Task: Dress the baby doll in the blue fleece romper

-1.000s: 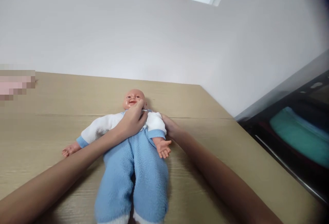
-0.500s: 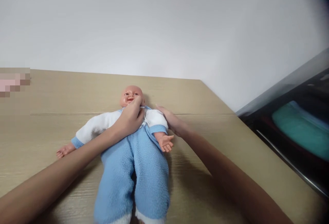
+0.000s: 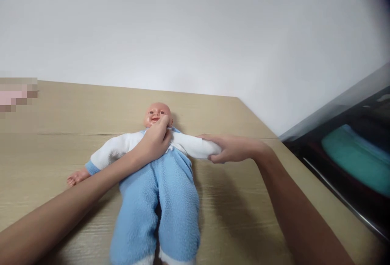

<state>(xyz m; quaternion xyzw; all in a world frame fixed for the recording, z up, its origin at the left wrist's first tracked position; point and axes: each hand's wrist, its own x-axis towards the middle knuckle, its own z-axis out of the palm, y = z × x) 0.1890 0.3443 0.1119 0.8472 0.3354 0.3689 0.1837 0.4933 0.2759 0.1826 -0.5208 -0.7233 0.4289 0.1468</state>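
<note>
Doll (image 3: 175, 165) lay face-up on table (image 3: 100, 113). I had right hand (image 3: 234, 149) wrapped around white sleeve (image 3: 196, 145), outstretched from doll; left hand (image 3: 155, 141) across doll's upper front, grip indeterminable. Judged step: arm extension. Next move likely called for braced doll, light sleeve tension.

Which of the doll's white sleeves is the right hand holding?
The sleeve on the picture's right: the right hand grips its lower part. The other sleeve, on the picture's left, isn't gripped and shows its blue cuff.
</note>
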